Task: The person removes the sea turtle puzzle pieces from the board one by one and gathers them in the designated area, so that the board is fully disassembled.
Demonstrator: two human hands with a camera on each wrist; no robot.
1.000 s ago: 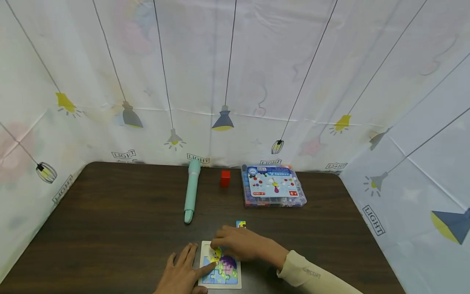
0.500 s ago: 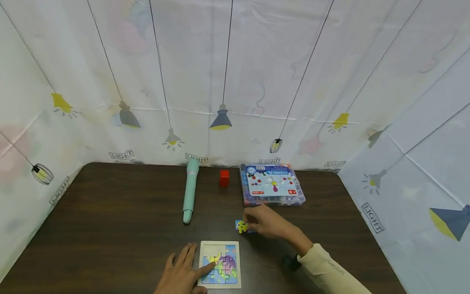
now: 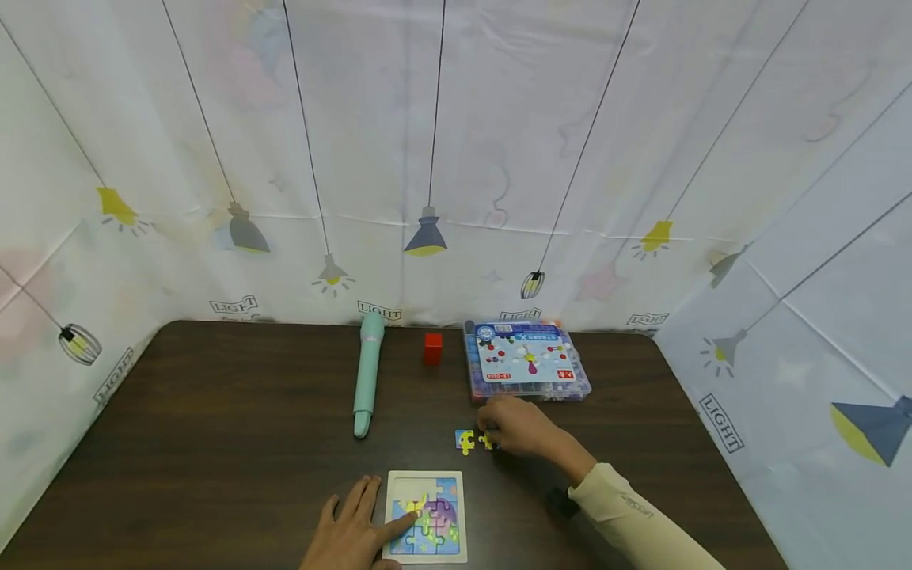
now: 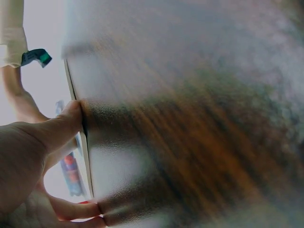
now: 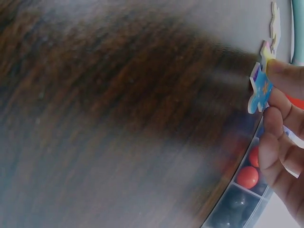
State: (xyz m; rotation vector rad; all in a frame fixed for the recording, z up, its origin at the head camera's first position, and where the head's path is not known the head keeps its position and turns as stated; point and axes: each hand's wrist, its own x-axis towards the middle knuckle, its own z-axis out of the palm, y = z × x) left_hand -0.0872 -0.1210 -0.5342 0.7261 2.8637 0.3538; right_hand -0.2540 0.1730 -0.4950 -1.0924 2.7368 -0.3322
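Observation:
A small jigsaw puzzle in a pale wooden frame (image 3: 427,558) lies near the table's front; its upper left shows bare backing, and colourful pieces fill the remainder. My left hand (image 3: 354,529) rests beside it, fingers spread on the tabletop and thumb stretched across onto the pieces. In the left wrist view the thumb (image 4: 66,124) presses at the frame's edge. Farther back, my right hand (image 3: 522,427) pinches a blue-and-yellow puzzle piece (image 5: 261,90) low over the table, its fingertips partly covering it. Just left of that lies another loose puzzle piece (image 3: 465,440), yellow and blue.
Behind the right hand stands a clear compartment box (image 3: 530,360) with a printed label and coloured balls inside. A red block (image 3: 432,348) and a mint-green wand-like stick (image 3: 367,376) lie to its left. A printed curtain (image 3: 456,158) hangs behind the dark table (image 3: 235,443).
My right hand has left the puzzle board and moved back and right to the loose pieces, pinching one that now sits slightly apart from its neighbour. The left hand has stayed put.

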